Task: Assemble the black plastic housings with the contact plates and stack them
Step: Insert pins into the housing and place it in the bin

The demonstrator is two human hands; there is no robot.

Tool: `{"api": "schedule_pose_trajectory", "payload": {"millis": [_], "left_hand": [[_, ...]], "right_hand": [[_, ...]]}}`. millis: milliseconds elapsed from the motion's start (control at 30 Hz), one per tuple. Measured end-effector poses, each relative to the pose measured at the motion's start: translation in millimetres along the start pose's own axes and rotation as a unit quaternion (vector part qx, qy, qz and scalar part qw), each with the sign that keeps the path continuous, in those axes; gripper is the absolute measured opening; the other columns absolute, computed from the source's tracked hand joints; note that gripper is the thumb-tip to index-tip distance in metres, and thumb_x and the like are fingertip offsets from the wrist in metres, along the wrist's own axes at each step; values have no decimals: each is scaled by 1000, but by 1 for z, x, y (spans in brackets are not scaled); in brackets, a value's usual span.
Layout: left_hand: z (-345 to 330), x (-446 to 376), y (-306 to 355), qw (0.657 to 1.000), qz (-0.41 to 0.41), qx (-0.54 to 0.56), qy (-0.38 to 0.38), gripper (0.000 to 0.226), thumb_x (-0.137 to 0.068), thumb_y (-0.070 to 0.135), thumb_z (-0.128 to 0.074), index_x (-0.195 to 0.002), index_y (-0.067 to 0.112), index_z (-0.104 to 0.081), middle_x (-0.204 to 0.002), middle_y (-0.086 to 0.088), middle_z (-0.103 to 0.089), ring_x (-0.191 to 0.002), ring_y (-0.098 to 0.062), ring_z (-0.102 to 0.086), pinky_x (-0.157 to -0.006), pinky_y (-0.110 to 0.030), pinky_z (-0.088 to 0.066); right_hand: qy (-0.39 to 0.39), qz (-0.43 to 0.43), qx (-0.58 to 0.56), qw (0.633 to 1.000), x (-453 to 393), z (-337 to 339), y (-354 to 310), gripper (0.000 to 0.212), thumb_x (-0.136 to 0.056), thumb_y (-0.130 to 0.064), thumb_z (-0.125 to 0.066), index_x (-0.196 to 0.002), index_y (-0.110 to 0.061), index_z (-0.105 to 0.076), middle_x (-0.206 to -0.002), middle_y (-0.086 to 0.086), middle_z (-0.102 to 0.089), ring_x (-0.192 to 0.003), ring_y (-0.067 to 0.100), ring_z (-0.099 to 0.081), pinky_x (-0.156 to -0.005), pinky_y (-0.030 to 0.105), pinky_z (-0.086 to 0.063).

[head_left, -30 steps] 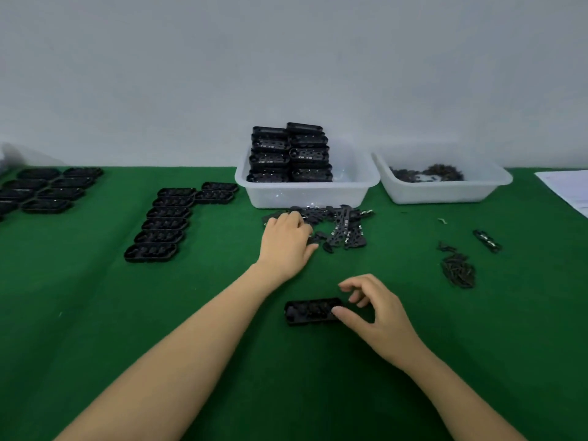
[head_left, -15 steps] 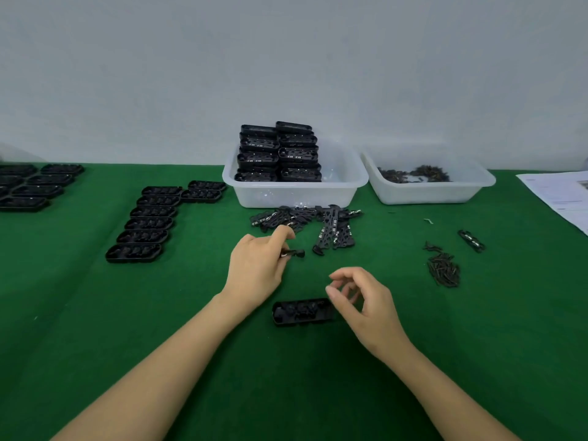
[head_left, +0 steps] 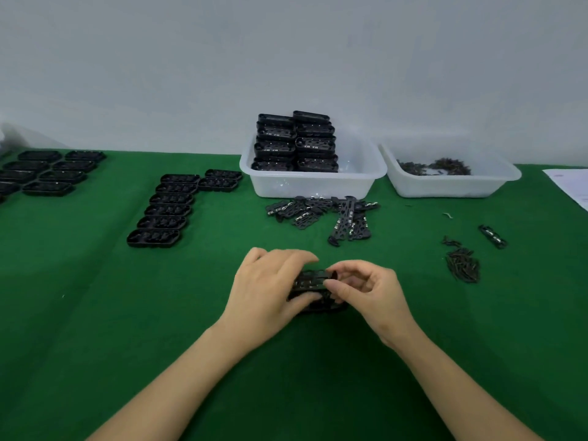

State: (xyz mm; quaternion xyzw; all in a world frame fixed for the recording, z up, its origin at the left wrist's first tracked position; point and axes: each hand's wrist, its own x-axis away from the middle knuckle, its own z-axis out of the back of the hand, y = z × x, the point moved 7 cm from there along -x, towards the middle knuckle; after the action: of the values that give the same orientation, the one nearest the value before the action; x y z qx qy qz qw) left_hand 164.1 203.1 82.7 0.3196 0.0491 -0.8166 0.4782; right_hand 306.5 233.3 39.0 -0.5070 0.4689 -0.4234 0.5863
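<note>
Contact plate (head_left: 313,278) at frame centre, tilted over housing (head_left: 321,305) on green cloth (head_left: 95,313), pinched at its ends by left hand (head_left: 270,291) and right hand (head_left: 366,291), likely for alignment. Spare plates (head_left: 321,213) near, above.

We saw a black contact plate (head_left: 313,279) tilted over a black plastic housing (head_left: 321,303) on the green mat. More loose contact plates (head_left: 321,214) lay scattered farther back, apart from them.

Bare green cloth (head_left: 95,313) left and right of hands; plate pile (head_left: 321,213), bins (head_left: 313,186) crowd beyond
</note>
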Motion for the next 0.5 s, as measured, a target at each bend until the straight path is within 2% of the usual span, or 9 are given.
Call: {"api": "schedule_pose_trajectory", "payload": {"millis": [67,133,200,300,367,433,500], "left_hand": [[-5,3,-16,984,109,132,-56,48,-66,50,-75,-105,25,-63,-95,17,-67,-89,5,-60,-82,-12,-34],[-5,4,-23,964,151,211,-62,39,-63,46,-77,-96,26,-68,-86,19,-68,-85,9,-60,-80,-3,-36],[-6,2,-24,960,156,221,-65,30,-65,36,-80,-91,24,-72,-83,16,-69,-81,5,-61,-77,-7,-43],[-5,-1,-25,962,157,214,-60,28,-66,28,-82,-92,23,-73,-84,14,-69,-81,3,-60,-77,-5,-41],[-5,-2,-27,968,152,193,-59,30,-68,24,-81,-97,22,-72,-87,14,-68,-81,3,-60,-77,-3,-40],[-6,-3,-27,973,135,174,-73,30,-71,22,-79,-100,20,-70,-89,10,-68,-81,0,-60,-78,-8,-43],[-10,-4,-22,976,104,160,-104,28,-74,21,-77,-101,18,-70,-90,7,-69,-81,-4,-61,-78,-12,-44]], "right_hand": [[4,15,6,1000,1,1,-1,24,-60,-24,-75,-82,-18,-69,-66,-3,-68,-60,9,-63,-56,17,-51],[0,31,19,999,2,0,-3,25,-61,-25,-74,-84,-18,-69,-67,-6,-69,-61,6,-62,-57,15,-50],[-2,45,38,998,2,-2,-4,25,-62,-27,-74,-85,-20,-68,-68,-8,-68,-62,4,-62,-59,14,-49],[-6,85,115,990,3,0,-9,31,-63,-36,-72,-92,-26,-66,-74,-7,-65,-66,5,-58,-63,16,-49],[-39,99,246,963,3,5,-7,51,-62,-52,-68,-107,-29,-59,-86,-11,-59,-72,1,-50,-67,15,-42],[-81,65,379,920,3,12,5,69,-60,-65,-64,-118,-31,-50,-92,-18,-48,-80,-3,-43,-71,16,-35],[-102,40,446,888,5,16,17,69,-61,-66,-65,-117,-29,-48,-93,-18,-43,-84,-4,-38,-77,20,-31]]}}
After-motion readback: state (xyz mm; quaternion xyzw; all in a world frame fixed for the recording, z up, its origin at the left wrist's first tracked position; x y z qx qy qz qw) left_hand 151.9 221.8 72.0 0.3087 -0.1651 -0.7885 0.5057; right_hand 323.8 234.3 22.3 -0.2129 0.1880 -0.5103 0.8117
